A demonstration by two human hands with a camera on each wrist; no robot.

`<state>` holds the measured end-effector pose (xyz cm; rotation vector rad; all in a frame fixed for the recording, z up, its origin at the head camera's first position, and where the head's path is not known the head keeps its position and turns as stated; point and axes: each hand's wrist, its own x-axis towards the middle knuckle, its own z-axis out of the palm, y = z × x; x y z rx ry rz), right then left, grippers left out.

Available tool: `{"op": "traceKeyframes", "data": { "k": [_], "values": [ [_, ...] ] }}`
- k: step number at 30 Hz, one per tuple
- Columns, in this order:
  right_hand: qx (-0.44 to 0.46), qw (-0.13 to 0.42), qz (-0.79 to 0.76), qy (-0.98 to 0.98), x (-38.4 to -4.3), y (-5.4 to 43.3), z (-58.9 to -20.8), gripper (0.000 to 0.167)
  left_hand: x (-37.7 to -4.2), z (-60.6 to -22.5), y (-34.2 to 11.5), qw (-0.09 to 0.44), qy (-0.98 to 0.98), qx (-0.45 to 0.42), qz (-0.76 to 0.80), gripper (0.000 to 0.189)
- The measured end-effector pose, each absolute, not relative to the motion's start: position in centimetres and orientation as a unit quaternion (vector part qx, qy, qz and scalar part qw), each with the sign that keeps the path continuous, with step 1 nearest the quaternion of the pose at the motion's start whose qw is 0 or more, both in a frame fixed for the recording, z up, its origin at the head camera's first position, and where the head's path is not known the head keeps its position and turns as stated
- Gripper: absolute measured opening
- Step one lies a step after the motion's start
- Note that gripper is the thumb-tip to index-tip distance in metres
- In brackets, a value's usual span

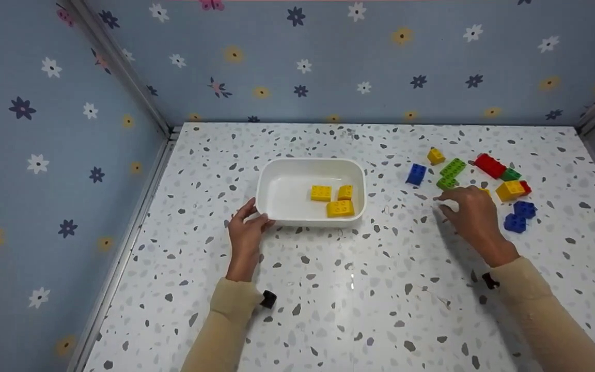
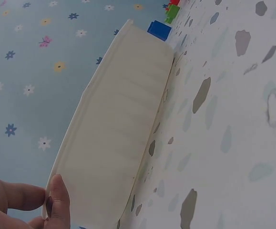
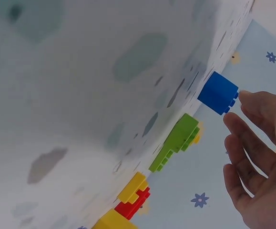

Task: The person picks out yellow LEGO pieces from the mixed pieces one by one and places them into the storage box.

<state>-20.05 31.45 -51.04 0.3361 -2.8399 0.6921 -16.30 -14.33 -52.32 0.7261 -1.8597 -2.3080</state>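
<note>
My left hand [image 1: 246, 235] grips the near left corner of a white plastic tub [image 1: 310, 223], its thumb on the outside wall and fingers at the rim in the left wrist view. Inside the tub lie three yellow toy bricks, among them one brick [image 1: 321, 193] near the middle. Over the table on the right, my right hand [image 1: 470, 209] hovers with thumb and fingers apart, holding nothing. Beyond its fingertips are a blue brick [image 1: 416, 174] and joined light green bricks [image 1: 448, 181]. Another yellow brick [image 1: 484, 191] is mostly hidden behind that hand.
Right of the hand stand a yellow brick [image 1: 509, 191], a red brick [image 1: 489, 165], a dark green brick [image 1: 511, 174] and two blue bricks, one [image 1: 515, 222] nearer. A small yellow brick [image 1: 436, 156] lies farther back. Flowered panels [image 1: 328, 67] border the speckled table [image 1: 328, 299].
</note>
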Motion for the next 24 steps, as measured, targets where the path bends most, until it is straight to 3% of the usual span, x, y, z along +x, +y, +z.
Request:
{"op": "traceKeyframes", "data": {
  "k": [10,18,24],
  "values": [
    [0.09,0.085,0.24,-0.963,-19.9,33.0,-50.9,0.022,-16.2,-52.2,-14.3,0.045,-0.613,0.23,-0.755,0.057],
    [0.096,0.106,0.243,-0.959,-20.1,33.8,-51.1,0.02,-16.2,-52.3,-14.3,0.046,-0.604,0.23,-0.762,0.057],
    [0.069,0.084,0.234,-0.966,-20.1,34.2,-51.2,0.022,-16.2,-52.3,-14.4,0.044,-0.608,0.235,-0.757,0.058]
  ]
}}
